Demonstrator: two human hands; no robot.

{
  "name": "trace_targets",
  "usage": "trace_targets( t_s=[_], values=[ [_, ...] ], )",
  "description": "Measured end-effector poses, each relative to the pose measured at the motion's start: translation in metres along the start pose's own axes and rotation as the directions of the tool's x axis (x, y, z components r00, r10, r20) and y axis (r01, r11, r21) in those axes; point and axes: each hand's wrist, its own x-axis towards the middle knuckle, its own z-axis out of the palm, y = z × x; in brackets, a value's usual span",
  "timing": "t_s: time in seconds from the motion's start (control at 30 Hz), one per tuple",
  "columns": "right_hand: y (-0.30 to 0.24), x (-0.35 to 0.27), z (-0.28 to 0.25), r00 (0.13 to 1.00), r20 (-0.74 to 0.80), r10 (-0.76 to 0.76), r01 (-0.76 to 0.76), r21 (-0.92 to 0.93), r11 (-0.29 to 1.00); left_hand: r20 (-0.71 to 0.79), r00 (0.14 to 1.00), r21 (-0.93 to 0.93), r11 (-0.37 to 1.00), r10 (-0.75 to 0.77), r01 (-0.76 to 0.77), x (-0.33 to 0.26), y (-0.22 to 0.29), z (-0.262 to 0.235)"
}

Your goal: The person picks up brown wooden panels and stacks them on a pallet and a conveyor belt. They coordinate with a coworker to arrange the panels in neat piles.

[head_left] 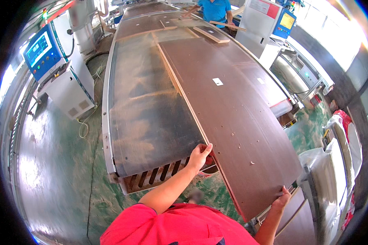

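Left hand (199, 155) grips the brown panel's (233, 118) long edge, right hand (283, 199) clasps its near corner; panel half off the table (151, 118), mostly still resting there

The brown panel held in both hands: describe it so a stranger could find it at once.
On the long dusty machine bed, the large dark brown panel lies along the right side. The left hand and right hand grip its near edge. Unlike the small offcuts beyond, it carries a white label.
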Motion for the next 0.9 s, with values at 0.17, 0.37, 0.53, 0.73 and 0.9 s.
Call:
trace_targets(
  t_s=[0.17, 0.37, 0.53, 0.73, 0.9],
  values=[
    [0.013, 0.021, -0.018, 1.0, 0.001, 0.009, -0.009, -0.002, 1.0, -0.003, 1.0, 0.063, 0.998, 0.025, -0.025, -0.013, -0.028, 0.006],
    [0.018, 0.037, -0.013, 0.996, 0.055, 0.066, -0.068, 0.043, 0.997, 0.006, 0.999, 0.138, 0.99, -0.044, 0.043, -0.01, -0.024, 0.008],
    [0.016, 0.026, 0.001, 0.995, 0.025, 0.097, -0.098, 0.016, 0.995, 0.009, 0.995, 0.212, 0.972, -0.103, 0.099, -0.015, -0.032, 0.0],
    [0.01, 0.006, 0.022, 0.999, -0.013, 0.043, -0.042, 0.032, 0.999, 0.155, 0.945, 0.135, 0.954, -0.288, 0.268, -0.028, -0.047, 0.008],
    [0.017, 0.014, 0.019, 1.0, -0.02, 0.006, -0.006, 0.027, 1.0, 0.337, 0.902, -0.11, 0.94, -0.27, 0.323, -0.03, -0.063, 0.02]
  ],
)
